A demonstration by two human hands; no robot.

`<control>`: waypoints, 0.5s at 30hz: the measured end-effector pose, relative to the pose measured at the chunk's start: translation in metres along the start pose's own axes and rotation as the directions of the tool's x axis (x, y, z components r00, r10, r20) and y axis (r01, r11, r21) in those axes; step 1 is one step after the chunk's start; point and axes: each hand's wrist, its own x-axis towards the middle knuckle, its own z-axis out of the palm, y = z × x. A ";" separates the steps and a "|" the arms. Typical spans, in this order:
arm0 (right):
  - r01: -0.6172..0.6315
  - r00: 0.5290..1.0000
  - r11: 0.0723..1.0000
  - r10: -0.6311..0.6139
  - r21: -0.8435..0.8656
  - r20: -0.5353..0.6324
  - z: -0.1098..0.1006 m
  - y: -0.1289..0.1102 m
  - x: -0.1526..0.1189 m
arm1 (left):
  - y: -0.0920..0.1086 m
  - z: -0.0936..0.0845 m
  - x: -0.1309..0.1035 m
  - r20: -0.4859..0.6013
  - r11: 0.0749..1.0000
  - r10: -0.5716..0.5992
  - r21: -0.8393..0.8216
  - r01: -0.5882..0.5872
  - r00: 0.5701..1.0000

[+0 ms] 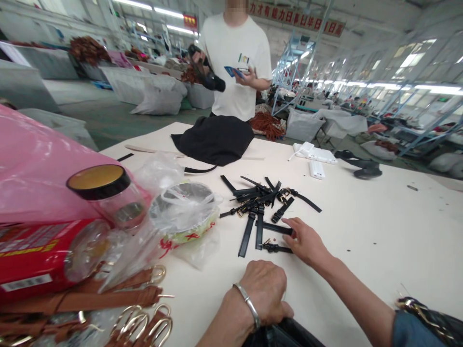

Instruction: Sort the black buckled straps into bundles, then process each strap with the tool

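Note:
My left hand [265, 291], with a silver bangle on its wrist, is closed with the fingers curled under. It grips a black, glossy, leather-like piece [285, 335] at the bottom edge, mostly out of frame. Further forward, my right hand [306, 241] has its fingers closed around the end of a black strap [273, 227]. Below that strap, a short black buckle strap [277, 248] reaches to the thumb. Both lie at the near side of a loose pile of black straps [258, 195] with small gold-coloured buckles. My right fingertips are partly hidden.
On the left are brown belts [72, 301] with gold buckles, a red-labelled jar [47, 255], a dark-lidded jar [108, 193] and a plastic-lined bowl [184, 212]. Black cloth [217, 140] and white devices [314, 154] lie farther back. A person [237, 62] stands across the table [361, 217].

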 end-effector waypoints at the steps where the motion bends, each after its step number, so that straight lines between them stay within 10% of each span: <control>1: -0.015 1.000 1.000 0.015 0.011 0.022 0.002 -0.001 0.006 | 0.000 0.001 0.000 0.000 1.000 0.004 0.006 -0.004 1.000; 15: -0.242 0.943 0.964 0.260 0.110 -0.206 0.005 0.054 0.012 | 0.001 0.000 -0.001 -0.021 0.999 0.020 0.027 -0.020 1.000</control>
